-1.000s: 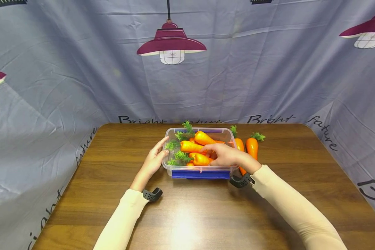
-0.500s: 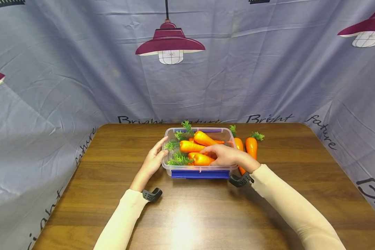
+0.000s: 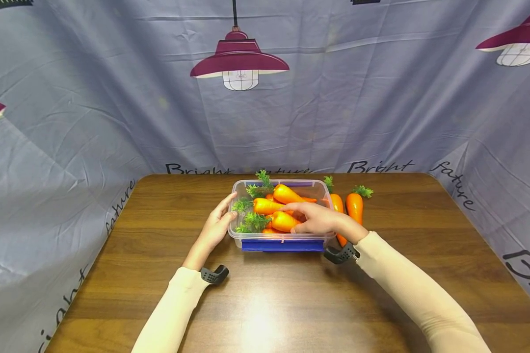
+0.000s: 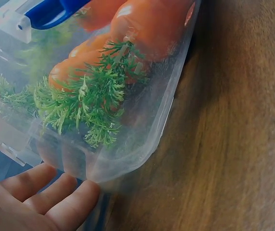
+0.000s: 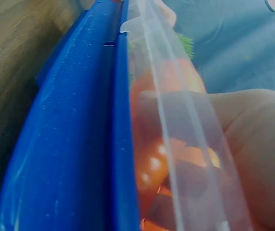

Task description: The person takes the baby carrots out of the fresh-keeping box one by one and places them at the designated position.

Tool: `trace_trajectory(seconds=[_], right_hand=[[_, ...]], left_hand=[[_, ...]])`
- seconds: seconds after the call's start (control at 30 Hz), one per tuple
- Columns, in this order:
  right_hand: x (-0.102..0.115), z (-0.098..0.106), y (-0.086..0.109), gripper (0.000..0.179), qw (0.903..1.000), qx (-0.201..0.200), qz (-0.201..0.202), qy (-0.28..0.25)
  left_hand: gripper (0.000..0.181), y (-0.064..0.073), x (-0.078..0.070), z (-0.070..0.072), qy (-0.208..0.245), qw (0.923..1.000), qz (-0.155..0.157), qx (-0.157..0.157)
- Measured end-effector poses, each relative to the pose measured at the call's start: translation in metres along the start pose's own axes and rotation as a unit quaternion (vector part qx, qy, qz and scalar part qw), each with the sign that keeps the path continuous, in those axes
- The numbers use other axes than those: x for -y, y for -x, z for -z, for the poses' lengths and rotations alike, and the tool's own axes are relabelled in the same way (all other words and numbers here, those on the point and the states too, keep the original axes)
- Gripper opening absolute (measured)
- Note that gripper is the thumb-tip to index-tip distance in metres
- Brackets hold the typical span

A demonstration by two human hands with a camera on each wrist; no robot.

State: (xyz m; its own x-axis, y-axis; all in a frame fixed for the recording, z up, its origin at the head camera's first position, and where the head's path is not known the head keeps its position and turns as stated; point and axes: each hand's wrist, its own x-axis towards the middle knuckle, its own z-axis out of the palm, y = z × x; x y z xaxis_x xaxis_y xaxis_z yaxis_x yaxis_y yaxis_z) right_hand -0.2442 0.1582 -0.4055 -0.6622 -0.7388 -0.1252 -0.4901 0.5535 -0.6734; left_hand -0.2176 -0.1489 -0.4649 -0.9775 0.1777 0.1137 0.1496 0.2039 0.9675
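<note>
Box [image 3: 282, 237] against left hand [image 3: 216, 225]; right hand [image 3: 320, 218] cups carrot [image 3: 284, 222].

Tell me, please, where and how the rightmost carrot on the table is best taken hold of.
Probably around the thick upper body of the rightmost carrot, just below its leafy top, coming from above and its right: another carrot lies close on its left, and the right arm hides its lower end.

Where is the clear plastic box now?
In the head view, the box sits on the brown wooden table, between the left hand and orange carrots lying outside on its right.
</note>
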Motion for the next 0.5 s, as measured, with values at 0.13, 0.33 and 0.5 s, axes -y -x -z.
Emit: trace_trajectory(seconds=[0.13,0.33,0.5], right_hand=[[-0.001,0.002,0.000,0.067,0.9979,-0.047,0.004,-0.045],[-0.005,0.007,0.001,0.076,0.9778,-0.131,0.023,-0.162],[-0.006,0.019,0.011,0.080,0.9520,-0.177,-0.013,-0.249]], left_hand=[[0.058,-0.001,0.001,0.000,-0.004,1.0000,-0.001,-0.003],[0.057,-0.001,0.001,0.000,0.000,1.0000,-0.004,0.001],[0.057,-0.001,0.002,0.000,0.005,0.9999,-0.009,0.003]])
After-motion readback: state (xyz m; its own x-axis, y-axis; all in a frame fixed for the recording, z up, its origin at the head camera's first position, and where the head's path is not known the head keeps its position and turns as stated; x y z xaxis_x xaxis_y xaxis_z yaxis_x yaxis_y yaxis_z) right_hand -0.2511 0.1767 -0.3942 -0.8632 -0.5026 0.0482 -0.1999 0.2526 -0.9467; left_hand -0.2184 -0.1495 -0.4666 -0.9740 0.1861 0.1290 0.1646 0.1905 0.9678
